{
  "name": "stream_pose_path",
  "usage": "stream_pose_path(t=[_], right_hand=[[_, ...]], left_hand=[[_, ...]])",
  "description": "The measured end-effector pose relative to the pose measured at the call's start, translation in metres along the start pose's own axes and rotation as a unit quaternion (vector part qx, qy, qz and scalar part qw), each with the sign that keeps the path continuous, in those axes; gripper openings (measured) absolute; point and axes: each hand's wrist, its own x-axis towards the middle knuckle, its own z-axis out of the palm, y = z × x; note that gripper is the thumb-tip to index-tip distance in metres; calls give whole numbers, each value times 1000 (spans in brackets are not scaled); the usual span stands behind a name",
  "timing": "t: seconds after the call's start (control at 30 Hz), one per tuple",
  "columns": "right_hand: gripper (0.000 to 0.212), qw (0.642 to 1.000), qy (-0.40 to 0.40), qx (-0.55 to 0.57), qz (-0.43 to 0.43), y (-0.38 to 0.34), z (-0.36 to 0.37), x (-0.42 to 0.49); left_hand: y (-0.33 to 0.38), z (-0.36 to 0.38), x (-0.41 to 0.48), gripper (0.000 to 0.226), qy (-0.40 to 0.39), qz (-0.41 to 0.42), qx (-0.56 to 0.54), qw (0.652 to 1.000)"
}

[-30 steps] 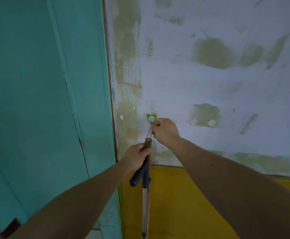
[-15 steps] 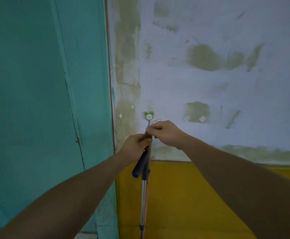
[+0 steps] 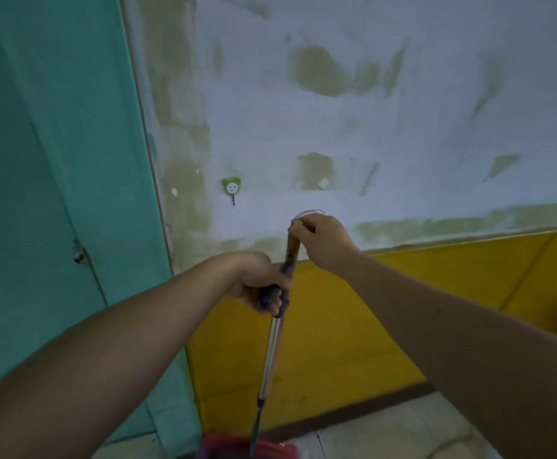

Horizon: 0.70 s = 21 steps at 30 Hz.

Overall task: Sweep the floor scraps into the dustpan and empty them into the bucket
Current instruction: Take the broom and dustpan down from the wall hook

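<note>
**Two long handles held together below a wall hook**

A teal door (image 3: 55,160) fills the left side, with a small metal fitting (image 3: 78,255) low on its panel. Past the door's edge is a pale wall (image 3: 303,120) blotched with olive patches. A green hook (image 3: 231,187) with a smiling white face is stuck to it near the door.

Lower and to the right of the hook, the left hand (image 3: 254,283) has its fingers wrapped round a dark blue grip (image 3: 267,298). The grip tops a metal pole (image 3: 272,352). The pole slants down towards a red object (image 3: 224,447) at the bottom edge. That object is blurred and cut off, so I cannot tell whether it is the dustpan or the broom's head.

Pressed against the blue grip, a brown handle (image 3: 293,250) rises a little further. Its lower length runs alongside the pole and is hard to separate from it.

The right hand (image 3: 323,241) has its fingers curled round the top end of the brown handle. A thin string loop (image 3: 312,212) arcs just above the knuckles, apart from the hook.

On the right, a yellow band (image 3: 436,293) covers the lower wall. It ends in a dark skirting strip above a pale floor (image 3: 386,432).
</note>
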Motion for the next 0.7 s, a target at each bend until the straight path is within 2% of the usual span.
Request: stream_pose_path(t=[0.07, 0.17, 0.23, 0.33, 0.47, 0.7], right_hand=[[30, 999, 32, 8, 16, 11, -12, -16], [12, 998, 39, 25, 38, 29, -34, -42], [27, 998, 26, -5, 51, 41, -52, -62], [27, 995, 40, -66, 58, 54, -85, -95], [27, 991, 69, -84, 77, 73, -137, -153], [28, 977, 140, -95, 129, 110, -209, -262]], left_hand=[[12, 18, -1, 30, 3, 14, -8, 1000], [30, 44, -6, 29, 3, 26, 14, 1000], [43, 63, -11, 28, 5, 39, 49, 998], [65, 98, -22, 29, 22, 71, 123, 990], [98, 158, -42, 31, 21, 100, 229, 968], [149, 276, -64, 42, 13, 127, 398, 908]])
